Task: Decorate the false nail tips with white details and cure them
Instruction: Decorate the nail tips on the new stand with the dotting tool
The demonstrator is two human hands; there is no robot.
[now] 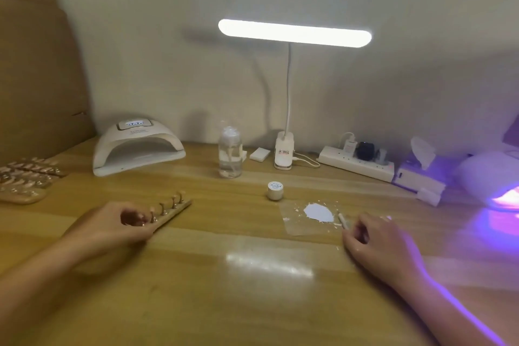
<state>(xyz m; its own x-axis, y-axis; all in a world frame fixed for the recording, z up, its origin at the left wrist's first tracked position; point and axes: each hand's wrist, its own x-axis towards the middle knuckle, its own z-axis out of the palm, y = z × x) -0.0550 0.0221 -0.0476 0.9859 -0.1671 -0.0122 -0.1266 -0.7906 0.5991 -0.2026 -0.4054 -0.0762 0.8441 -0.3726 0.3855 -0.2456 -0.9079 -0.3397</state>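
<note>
Fingers point(134, 218) of the left hand point(112, 227) are curling tight round the near end of the wooden strip point(184, 204), which is lying on the table point(252, 303) and carrying the nail tips point(174, 201) upright in a row. The right hand point(379, 241) is resting just beside the white gel point(318, 212), its curled fingers pinching a thin white tool point(343, 221). The curing lamp point(137, 149) is sitting behind the strip, well apart from it.

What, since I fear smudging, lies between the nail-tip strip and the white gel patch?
Head view: only bare table between the nail-tip strip and white gel patch; the small jar stands just behind.
</note>
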